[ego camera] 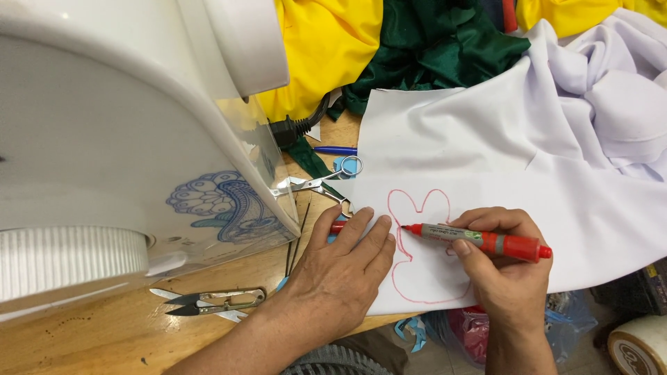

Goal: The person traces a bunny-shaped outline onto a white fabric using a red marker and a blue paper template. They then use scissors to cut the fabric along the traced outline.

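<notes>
White cloth [500,153] pinned flat near table's front edge by open left hand [344,271]. Red marker [479,241] gripped in closed right hand [497,267], tip touching red outline [417,208].

Left hand [340,274], right hand [504,274]: bare, no rings, no sleeves visible.

The left hand [340,267] lies flat, palm down, fingers spread slightly and pointing away from the body, wrist straight. The right hand [497,267] is curled in a writing grip (thumb and fingers pinched together), forearm reaching up from below.
</notes>
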